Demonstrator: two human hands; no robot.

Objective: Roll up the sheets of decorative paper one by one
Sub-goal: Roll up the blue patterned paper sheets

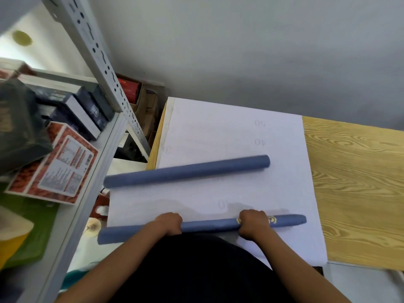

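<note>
Both hands curl around the near blue roll (203, 228) at the tabletop's (354, 189) front edge: the left hand (169, 224) near its middle, the right hand (253, 224) toward its right end. A second roll (185, 171) lies farther back on the white sheet (229, 132).

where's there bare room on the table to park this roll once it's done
Freest is the bare wood table top to the right of the white sheet. Also open: the white strip between the far blue roll and the wall. The band between that roll and the near roll, gripped by the left hand and right hand, is narrower. The shelf on the left is crowded.
</note>
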